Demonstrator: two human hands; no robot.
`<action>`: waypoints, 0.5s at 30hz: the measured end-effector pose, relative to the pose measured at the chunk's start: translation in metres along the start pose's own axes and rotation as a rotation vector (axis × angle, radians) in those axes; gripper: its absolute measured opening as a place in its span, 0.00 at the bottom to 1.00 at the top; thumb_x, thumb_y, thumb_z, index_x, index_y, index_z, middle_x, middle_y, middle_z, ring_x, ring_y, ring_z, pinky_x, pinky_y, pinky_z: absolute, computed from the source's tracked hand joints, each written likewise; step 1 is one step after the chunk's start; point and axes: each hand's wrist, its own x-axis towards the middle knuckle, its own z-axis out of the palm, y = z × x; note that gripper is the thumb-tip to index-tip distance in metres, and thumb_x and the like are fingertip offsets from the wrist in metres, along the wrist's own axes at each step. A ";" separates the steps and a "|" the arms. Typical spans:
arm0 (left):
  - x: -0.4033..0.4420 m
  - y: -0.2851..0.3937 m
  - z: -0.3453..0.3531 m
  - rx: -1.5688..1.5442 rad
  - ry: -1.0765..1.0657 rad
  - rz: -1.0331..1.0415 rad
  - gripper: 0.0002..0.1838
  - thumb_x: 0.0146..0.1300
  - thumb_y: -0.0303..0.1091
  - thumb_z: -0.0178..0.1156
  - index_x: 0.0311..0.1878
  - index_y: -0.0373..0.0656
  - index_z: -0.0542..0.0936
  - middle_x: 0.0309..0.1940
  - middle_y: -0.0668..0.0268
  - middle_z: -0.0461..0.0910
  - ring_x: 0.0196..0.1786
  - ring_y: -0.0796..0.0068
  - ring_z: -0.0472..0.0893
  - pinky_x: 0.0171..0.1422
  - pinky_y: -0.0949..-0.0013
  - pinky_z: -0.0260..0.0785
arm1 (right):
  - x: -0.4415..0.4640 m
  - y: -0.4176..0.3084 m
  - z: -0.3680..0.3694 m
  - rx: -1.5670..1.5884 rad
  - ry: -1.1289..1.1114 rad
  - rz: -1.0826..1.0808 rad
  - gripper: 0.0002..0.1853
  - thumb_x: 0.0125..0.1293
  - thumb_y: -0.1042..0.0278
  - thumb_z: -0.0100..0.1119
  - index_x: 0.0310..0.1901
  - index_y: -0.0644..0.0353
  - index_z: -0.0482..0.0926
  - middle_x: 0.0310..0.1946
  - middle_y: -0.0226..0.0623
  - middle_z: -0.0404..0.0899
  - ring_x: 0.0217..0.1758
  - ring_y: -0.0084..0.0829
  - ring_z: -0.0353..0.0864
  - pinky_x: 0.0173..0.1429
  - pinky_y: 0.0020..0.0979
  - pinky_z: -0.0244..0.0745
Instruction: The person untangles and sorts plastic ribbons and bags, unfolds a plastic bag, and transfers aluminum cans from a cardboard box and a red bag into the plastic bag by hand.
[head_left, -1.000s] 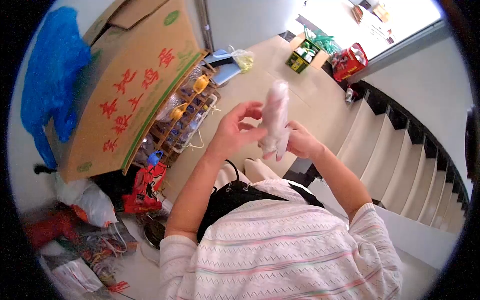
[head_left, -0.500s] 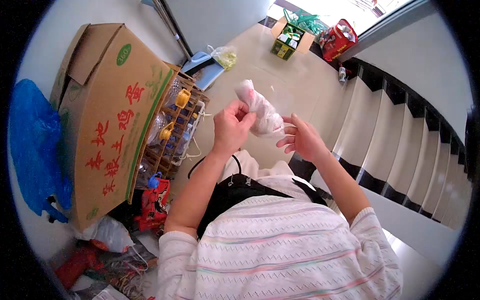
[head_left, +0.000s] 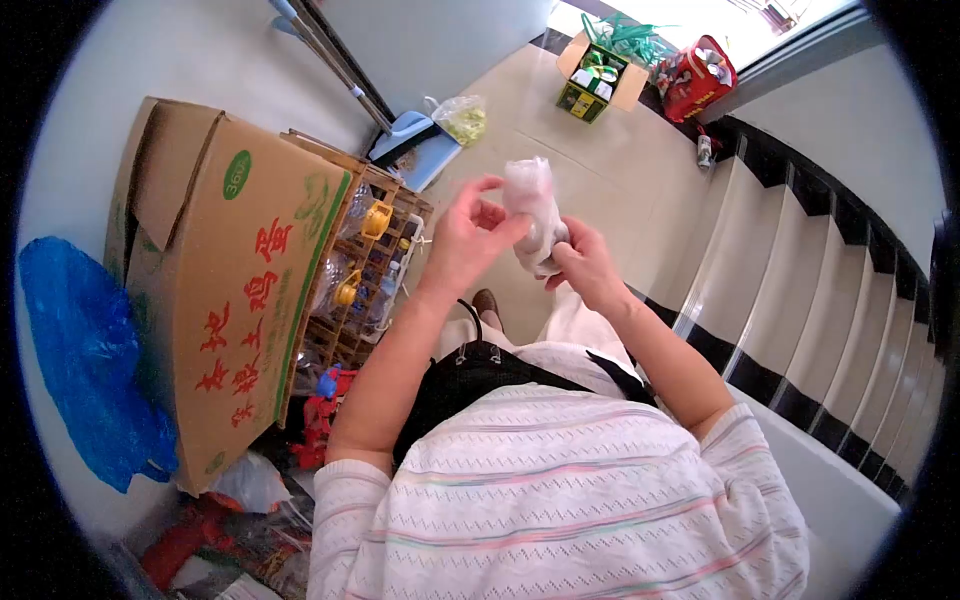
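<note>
A white plastic bag [head_left: 535, 205], crumpled into a long bundle, is held up in front of my body. My right hand [head_left: 588, 268] grips its lower end, thumb on top and fingers curled beneath. At its left side is my left hand [head_left: 468, 238], with thumb and index finger spread apart and the other fingers half curled. The left thumb tip overlaps the bag; whether it presses on it I cannot tell.
Left stands a large cardboard box [head_left: 240, 290] beside a crate [head_left: 395, 215] of plastic bottles. A dustpan [head_left: 425, 160], a small open box [head_left: 590, 85] and a red bag [head_left: 697, 80] are on the floor ahead. Stairs [head_left: 790, 280] descend at right.
The bag bundle has turned more upright. My left fingers have loosened from its upper part, while my right hand has closed on its lower end. The view has shifted slightly.
</note>
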 end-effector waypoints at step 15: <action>0.074 0.004 0.089 -0.596 -0.019 -0.146 0.08 0.54 0.28 0.60 0.39 0.42 0.78 0.29 0.71 0.76 0.24 0.84 0.72 0.23 0.80 0.60 | 0.078 -0.069 -0.155 -0.171 -0.324 0.082 0.16 0.56 0.79 0.44 0.46 0.69 0.73 0.28 0.36 0.78 0.24 0.23 0.79 0.22 0.22 0.75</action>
